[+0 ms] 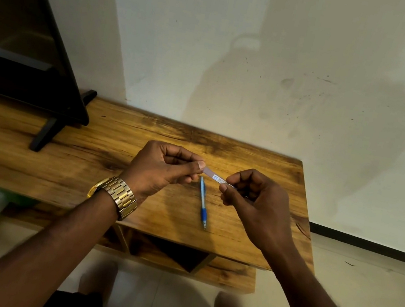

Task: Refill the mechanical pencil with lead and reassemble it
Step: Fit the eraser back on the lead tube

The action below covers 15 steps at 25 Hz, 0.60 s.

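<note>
A small clear lead case [215, 176] with a white label is held in the air between both hands, above the wooden table [89, 150]. My left hand [164, 167] pinches its left end with thumb and forefinger. My right hand [253, 196] pinches its right end. A blue and clear mechanical pencil [203, 203] lies on the table just below the case, tip toward me, touched by neither hand.
A black television [26, 43] on a black stand foot [46, 132] fills the table's left side. The white wall is right behind the table. The table's right edge [307, 211] drops to tiled floor. Open shelves sit under the tabletop.
</note>
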Motion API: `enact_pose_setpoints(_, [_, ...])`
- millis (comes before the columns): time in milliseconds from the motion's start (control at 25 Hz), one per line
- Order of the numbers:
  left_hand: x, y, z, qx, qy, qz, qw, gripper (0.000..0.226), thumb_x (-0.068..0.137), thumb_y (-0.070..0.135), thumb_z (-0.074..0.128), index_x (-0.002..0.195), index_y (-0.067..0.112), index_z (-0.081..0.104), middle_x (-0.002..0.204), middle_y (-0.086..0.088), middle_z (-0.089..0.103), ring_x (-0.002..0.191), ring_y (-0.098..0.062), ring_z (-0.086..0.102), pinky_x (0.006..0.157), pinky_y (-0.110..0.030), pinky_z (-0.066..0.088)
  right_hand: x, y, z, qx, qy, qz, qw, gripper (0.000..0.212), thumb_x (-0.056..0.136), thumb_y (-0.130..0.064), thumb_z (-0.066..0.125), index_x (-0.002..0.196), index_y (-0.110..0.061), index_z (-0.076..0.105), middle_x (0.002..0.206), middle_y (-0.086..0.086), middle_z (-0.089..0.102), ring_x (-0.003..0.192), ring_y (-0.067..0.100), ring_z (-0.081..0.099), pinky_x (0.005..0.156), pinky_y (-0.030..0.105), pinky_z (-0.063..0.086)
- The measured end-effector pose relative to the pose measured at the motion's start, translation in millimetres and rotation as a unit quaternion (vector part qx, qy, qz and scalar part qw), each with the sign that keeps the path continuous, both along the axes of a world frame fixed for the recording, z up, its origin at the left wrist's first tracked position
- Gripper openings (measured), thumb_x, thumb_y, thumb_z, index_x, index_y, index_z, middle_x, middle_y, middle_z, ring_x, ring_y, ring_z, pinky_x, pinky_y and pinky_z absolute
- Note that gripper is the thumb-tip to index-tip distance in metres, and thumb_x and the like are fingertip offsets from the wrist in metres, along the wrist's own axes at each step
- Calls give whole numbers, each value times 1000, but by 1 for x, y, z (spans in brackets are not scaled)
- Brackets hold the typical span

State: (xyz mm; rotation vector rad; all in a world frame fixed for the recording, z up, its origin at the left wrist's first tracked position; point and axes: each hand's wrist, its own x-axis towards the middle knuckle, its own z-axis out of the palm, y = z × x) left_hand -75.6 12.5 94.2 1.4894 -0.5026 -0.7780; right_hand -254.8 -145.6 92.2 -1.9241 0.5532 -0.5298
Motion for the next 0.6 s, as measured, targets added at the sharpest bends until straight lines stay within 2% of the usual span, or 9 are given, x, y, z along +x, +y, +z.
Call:
enact_pose_setpoints(120, [1,1,-2,22,5,-19,1000,21,83,13,87,103,8,84,94,-11,85,79,-12,81,69,-19,64,-2,-3,1,2,1,2,1000,15,93,-16,84,105,-19,76,87,-2,84,77,10,82,70,20,64])
enact_pose_setpoints(240, [0,1,-1,33,-8,-31,999,15,86,12,86,101,11,85,94,-11,85,80,-12,82,68,-19,63,-3,-7,2,-14,16,16,1000,16,93,-17,85,104,-24,76,88,-6,84,76,8,82,71,22,66])
enact_pose_setpoints(480, [-4,-1,0,18,-12,-7,1000,13,84,14,87,97,14,85,91,-10,85,79,-12,81,69,-20,64,-3,-11,3,-6,23,32,999,16,92,-18,85,104,-23,76,89,-8,85,76,7,83,69,18,64])
enact_pose_setpoints(600, [-11,-5,-2,-12,39,15,999,19,77,18,88,95,13,85,90,-9,85,75,-9,80,67,-19,63,-3,-11,0,13,16,25,999,16,91,-16,86,104,-21,77,88,-5,85,75,9,83,68,18,64])
